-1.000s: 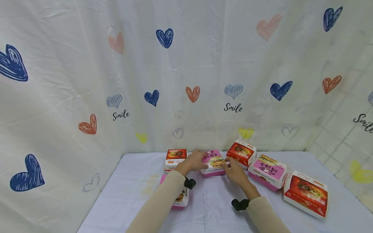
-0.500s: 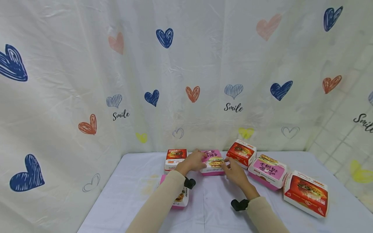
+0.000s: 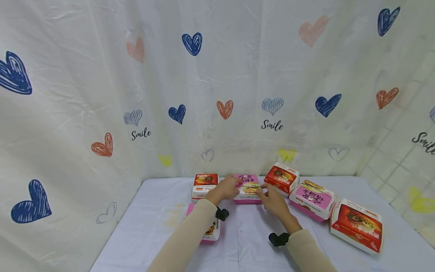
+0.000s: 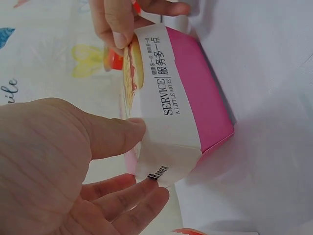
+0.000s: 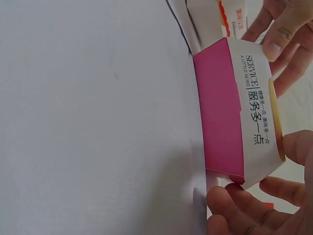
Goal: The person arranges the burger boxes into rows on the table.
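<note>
A pink-and-white burger box [image 3: 250, 189] with a burger picture on its lid stands at the back middle of the table, between both hands. My left hand [image 3: 225, 188] holds its left side. In the left wrist view the thumb [image 4: 117, 137] lies on the lid's edge and the fingers touch the side wall of the box [image 4: 168, 98]. From the right, my right hand [image 3: 273, 202] holds the opposite side. The right wrist view has the thumb [image 5: 297, 147] at the lid's edge and fingers against the side. The box's lid is down.
Left of the held box stands a red-and-white burger box [image 3: 205, 186]. Another pink box [image 3: 212, 230] is partly hidden under the left sleeve. To the right, a red box [image 3: 282, 178], a pink box [image 3: 312, 200] and a larger red box [image 3: 357, 226] form a slanting row. A heart-print curtain [image 3: 238, 75] hangs behind.
Between the hands, the pink burger box has turned slightly and slid a little left and back, so its front edge now runs straighter. Both hands keep nearly the same place.
</note>
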`<state>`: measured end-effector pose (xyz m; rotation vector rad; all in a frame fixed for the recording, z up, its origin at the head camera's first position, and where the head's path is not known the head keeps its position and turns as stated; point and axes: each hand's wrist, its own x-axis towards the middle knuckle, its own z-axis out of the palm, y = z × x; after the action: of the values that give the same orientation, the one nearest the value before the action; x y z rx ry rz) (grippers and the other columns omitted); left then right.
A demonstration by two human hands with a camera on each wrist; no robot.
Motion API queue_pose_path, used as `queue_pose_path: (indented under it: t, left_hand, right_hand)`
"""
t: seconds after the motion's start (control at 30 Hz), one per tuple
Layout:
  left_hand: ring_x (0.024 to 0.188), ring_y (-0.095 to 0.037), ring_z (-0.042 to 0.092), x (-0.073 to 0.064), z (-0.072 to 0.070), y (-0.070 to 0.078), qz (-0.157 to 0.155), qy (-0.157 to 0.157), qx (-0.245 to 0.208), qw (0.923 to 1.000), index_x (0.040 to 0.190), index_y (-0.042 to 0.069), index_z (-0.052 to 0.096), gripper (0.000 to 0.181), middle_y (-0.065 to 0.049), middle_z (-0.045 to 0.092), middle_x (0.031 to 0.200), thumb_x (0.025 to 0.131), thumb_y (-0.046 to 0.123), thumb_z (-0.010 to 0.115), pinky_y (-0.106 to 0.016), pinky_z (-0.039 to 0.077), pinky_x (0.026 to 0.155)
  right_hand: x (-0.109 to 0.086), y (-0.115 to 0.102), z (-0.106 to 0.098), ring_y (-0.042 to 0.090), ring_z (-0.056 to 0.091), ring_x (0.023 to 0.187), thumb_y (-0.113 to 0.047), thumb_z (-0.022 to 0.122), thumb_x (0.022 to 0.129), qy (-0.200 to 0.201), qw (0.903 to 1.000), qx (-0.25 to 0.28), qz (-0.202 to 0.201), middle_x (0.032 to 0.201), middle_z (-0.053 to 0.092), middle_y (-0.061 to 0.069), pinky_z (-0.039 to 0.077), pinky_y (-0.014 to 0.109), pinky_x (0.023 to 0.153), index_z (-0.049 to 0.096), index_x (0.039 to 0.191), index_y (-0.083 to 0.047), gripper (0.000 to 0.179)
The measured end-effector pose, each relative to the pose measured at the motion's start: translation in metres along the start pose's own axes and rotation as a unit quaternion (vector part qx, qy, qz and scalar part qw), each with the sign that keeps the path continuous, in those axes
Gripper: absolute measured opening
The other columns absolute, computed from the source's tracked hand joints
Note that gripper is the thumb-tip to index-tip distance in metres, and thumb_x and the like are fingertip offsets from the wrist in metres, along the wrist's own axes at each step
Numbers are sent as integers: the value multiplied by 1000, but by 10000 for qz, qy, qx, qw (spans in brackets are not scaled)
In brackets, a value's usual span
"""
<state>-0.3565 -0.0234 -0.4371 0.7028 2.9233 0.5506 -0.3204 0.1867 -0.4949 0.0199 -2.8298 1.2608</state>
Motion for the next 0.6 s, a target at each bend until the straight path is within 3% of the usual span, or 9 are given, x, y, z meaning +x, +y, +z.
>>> queue_pose_path:
  t: [0.33, 0.6]
  left_hand:
    - [120, -25, 55, -1, 1, 4, -250, -21, -154, 9996, 144, 15, 59, 46, -15, 53, 145, 99, 11, 63, -45, 49, 104]
    - [117, -24, 55, -1, 1, 6, -355, -64, -174, 9992, 146, 17, 58, 47, -14, 52, 147, 100, 11, 60, -44, 49, 105]
  right_hand:
    - [0, 0, 1, 19, 62, 76, -45, 57, 103, 2, 9999, -159, 51, 109, 67, 15, 50, 32, 64, 47, 140, -7, 54]
    - [3, 0, 3, 20, 61, 78, -45, 56, 103, 9, 9998, -155, 90, 107, 67, 14, 50, 31, 65, 47, 141, -8, 54]
